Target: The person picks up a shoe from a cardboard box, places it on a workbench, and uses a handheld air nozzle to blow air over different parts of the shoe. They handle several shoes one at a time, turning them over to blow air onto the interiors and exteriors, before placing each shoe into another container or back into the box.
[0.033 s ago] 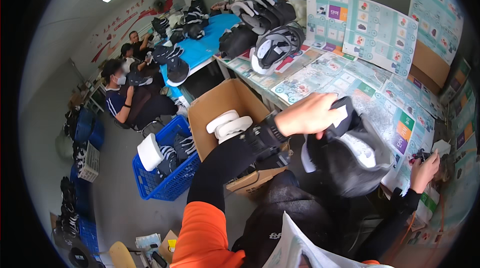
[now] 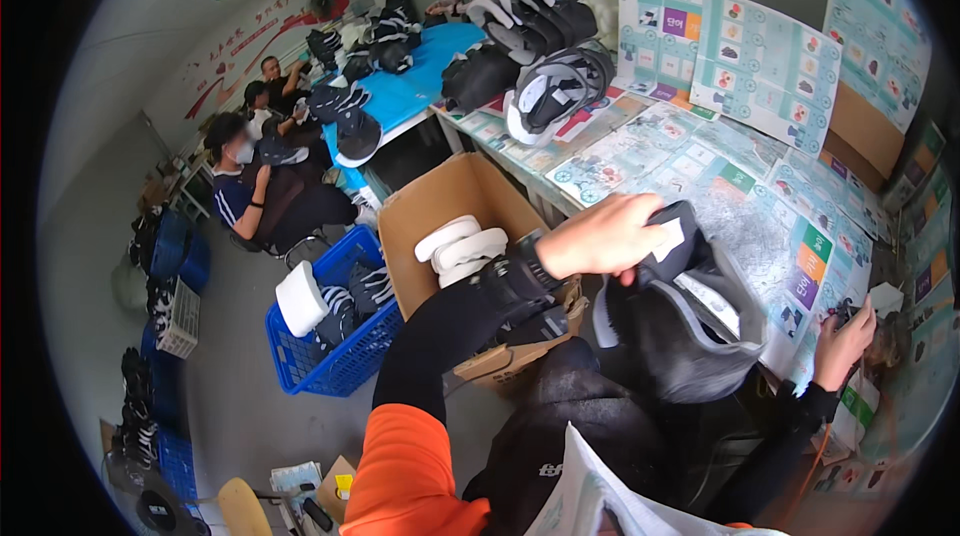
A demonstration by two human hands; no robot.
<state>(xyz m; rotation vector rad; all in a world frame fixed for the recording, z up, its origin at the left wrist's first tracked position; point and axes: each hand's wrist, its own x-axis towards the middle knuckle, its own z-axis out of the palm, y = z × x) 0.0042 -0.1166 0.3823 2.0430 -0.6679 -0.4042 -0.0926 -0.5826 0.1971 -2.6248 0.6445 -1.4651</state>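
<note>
In the middle right, my left hand (image 2: 603, 236) is closed on the tongue of a black and grey shoe (image 2: 675, 351) that hangs in front of me. A small white patch (image 2: 668, 240) shows on the tongue, and the inside of the shoe opening looks whitish. The lower part of the shoe is slightly blurred. Farther right, beside the worktable edge, my right hand (image 2: 842, 351) is closed around a small dark tool (image 2: 850, 312). Its kind cannot be made out. An orange hose (image 2: 812, 461) runs near my right forearm.
Left of the worktable (image 2: 690, 161), a cardboard box (image 2: 415, 211) holds white padded pieces (image 2: 458, 248). Beside it, a blue basket (image 2: 335, 366) contains dark shoes and a white block. Shoes (image 2: 560, 86) are piled on the table. Printed boards (image 2: 768, 76) stand behind. Several people sit farther back.
The shoe has shifted slightly left and its opening has turned a little. My left hand moved slightly left with it. My right hand is nearly unmoved.
</note>
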